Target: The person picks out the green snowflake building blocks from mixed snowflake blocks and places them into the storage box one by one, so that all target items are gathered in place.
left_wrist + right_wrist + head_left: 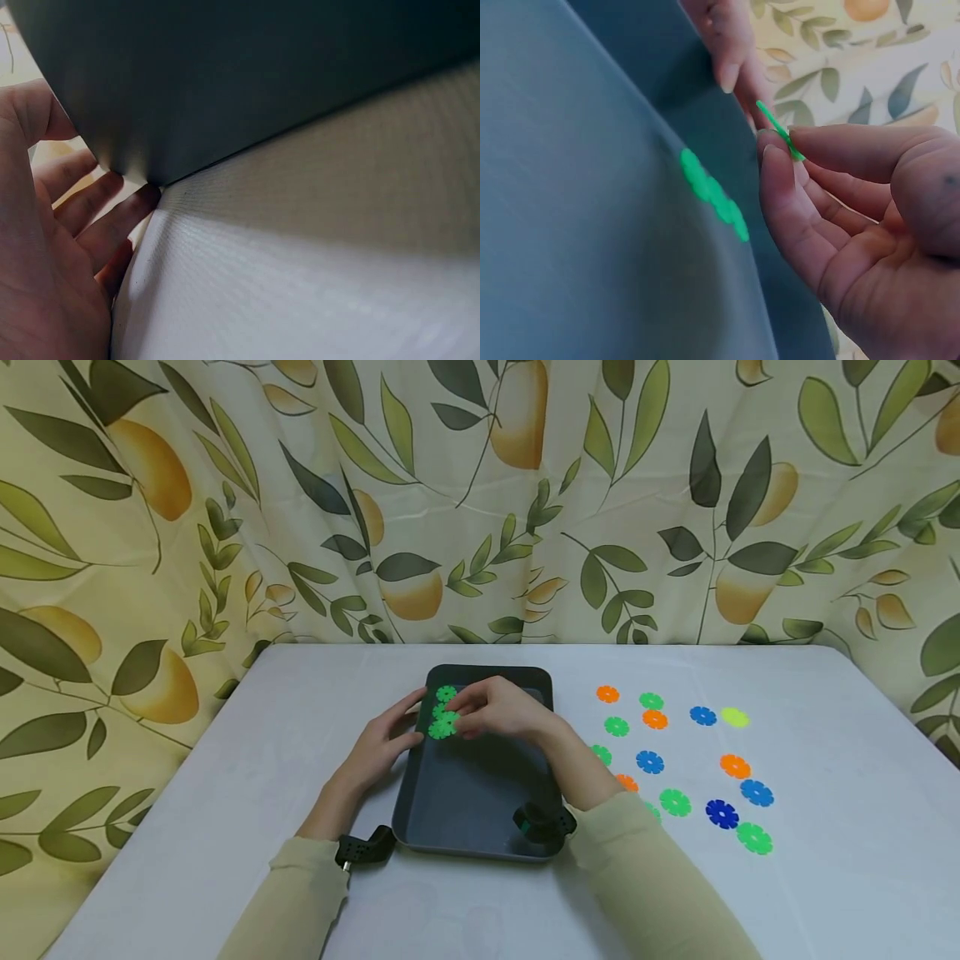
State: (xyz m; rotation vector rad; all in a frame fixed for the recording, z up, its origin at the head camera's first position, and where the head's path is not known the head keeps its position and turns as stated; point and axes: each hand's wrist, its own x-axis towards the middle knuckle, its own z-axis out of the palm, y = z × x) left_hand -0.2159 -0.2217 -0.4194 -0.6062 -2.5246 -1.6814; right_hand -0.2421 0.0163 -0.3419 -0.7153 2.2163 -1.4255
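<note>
Green plastic snowflake disc (780, 133) sits pinched edge-on between thumb and fingertips of the right hand (501, 708), above the far left corner of the dark grey rectangular tray (480, 802). More green discs (442, 724) lie there. The left hand (384, 745), fingers straight, touches the tray's left rim on the white tablecloth (225, 793).

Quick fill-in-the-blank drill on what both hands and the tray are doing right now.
The right hand pinches a ____ disc.
Green discs already lie in the dark ____.
The left hand touches the tray's ____ edge.
The loose discs on the table lie to the tray's ____.

Missing: green; tray; left; right
</note>
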